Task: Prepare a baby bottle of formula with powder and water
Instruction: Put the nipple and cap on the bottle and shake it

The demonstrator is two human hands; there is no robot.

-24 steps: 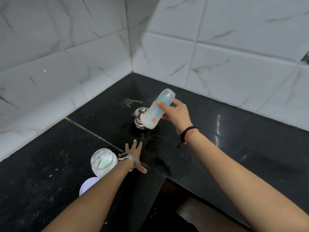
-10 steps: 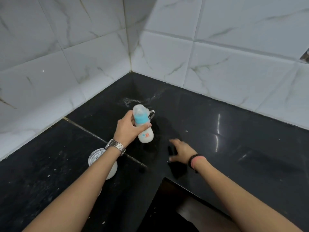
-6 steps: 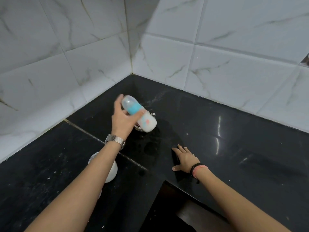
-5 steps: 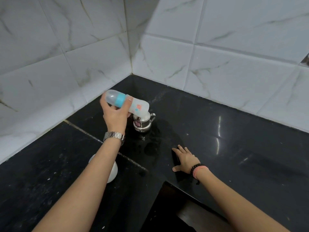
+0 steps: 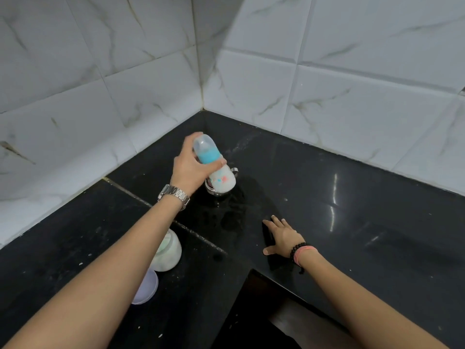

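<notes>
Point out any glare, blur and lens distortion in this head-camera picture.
Head view: bright streaks of glare on the glossy black stone counter at right; the milky baby bottle with blue collar in the left hand looks slightly soft; wide-angle bending curves the white marble wall tiles and stretches both forearms.

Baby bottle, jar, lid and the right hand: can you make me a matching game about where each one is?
Things:
1. bottle
2. jar
3. lid
4. right hand

Places:
A. flat on the black counter, holding nothing
B. tilted in the left hand, above the steel cup
C. nearest the camera, partly hidden under the left forearm
D. standing on the counter just beyond the lid

Pairs: 1-B, 2-D, 3-C, 4-A
</notes>
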